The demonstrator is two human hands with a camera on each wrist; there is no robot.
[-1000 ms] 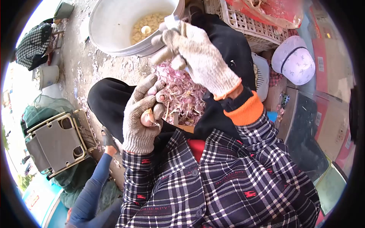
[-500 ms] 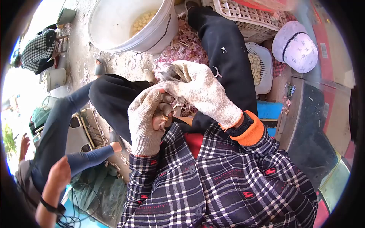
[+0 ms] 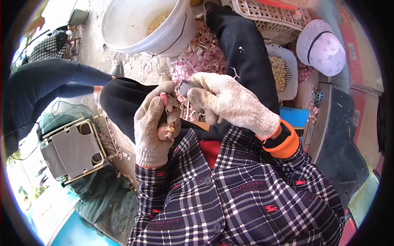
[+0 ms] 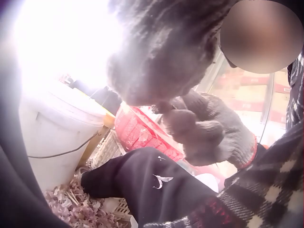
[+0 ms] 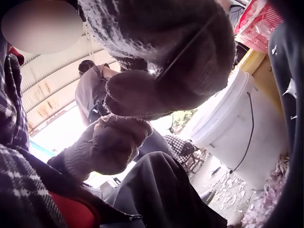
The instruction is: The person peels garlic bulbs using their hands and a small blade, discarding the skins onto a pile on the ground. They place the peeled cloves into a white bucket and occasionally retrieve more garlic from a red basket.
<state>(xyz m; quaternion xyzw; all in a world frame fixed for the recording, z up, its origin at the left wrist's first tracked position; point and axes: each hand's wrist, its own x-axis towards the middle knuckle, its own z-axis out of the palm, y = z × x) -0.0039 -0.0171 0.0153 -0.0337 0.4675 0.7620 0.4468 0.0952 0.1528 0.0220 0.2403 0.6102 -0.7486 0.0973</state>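
Note:
In the head view my gloved left hand [image 3: 154, 127] is raised before my chest, its fingers curled around a garlic clove [image 3: 165, 132] in the palm. A small pinkish tip [image 3: 164, 98] shows at its upper fingers. Just to the right, my gloved right hand [image 3: 232, 100] pinches a small flat grey blade [image 3: 184, 87] between thumb and fingers, pointing toward the left fingertips. Both wrist views show the two gloves close together, with the near glove dark and blurred. Pink garlic skins [image 3: 201, 57] lie heaped on the ground below the hands.
A white bucket [image 3: 174, 43] holding peeled cloves [image 3: 157, 24] stands ahead. At the right are a white basket [image 3: 292, 78] of cloves, a plastic crate [image 3: 266, 18] and a pale hat [image 3: 322, 49]. A folding chair [image 3: 74, 147] and another person's legs [image 3: 53, 78] are at left.
My right hand came back from the bucket, where a pale clove was in mid-air, met the left hand, then drew slightly right. The other person walked past at left.

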